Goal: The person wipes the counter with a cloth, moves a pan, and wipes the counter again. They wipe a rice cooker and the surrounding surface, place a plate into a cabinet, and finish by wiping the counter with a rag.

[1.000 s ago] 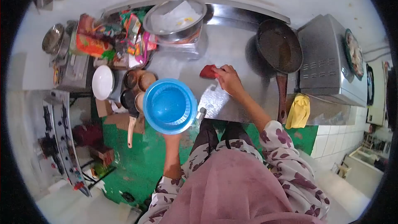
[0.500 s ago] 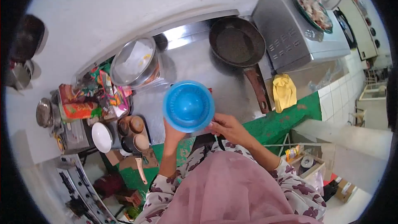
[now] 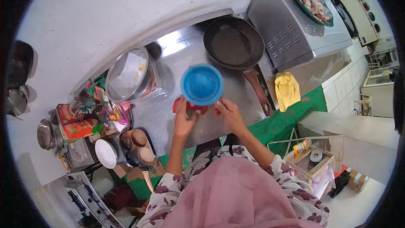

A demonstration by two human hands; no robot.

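Note:
A round blue plastic bowl (image 3: 202, 84) is over the steel counter (image 3: 166, 120), its opening facing up. My left hand (image 3: 184, 120) has its fingers against the bowl's lower left side, with the thumb apart from them. At the bowl's lower right rim, my right hand (image 3: 230, 116) pinches a thin, light piece, too small to name. A red item (image 3: 197, 109) lies partly hidden beneath the bowl and my left hand. Beyond the bowl rests a dark frying pan (image 3: 234, 42) with a brown handle pointing toward me.
Left on the counter are a metal basin (image 3: 127, 74) and piled food packets (image 3: 80, 128). Nearer stand a white bowl (image 3: 106, 153) and small pans (image 3: 138, 140). A yellow cloth (image 3: 287, 91) hangs at the right, by a grey appliance (image 3: 280, 29) topped with a plate of food (image 3: 312, 3).
The blue bowl has moved away from me and slightly right, looking smaller and closer to the counter. Both hands have moved forward with it. The view has shifted slightly.

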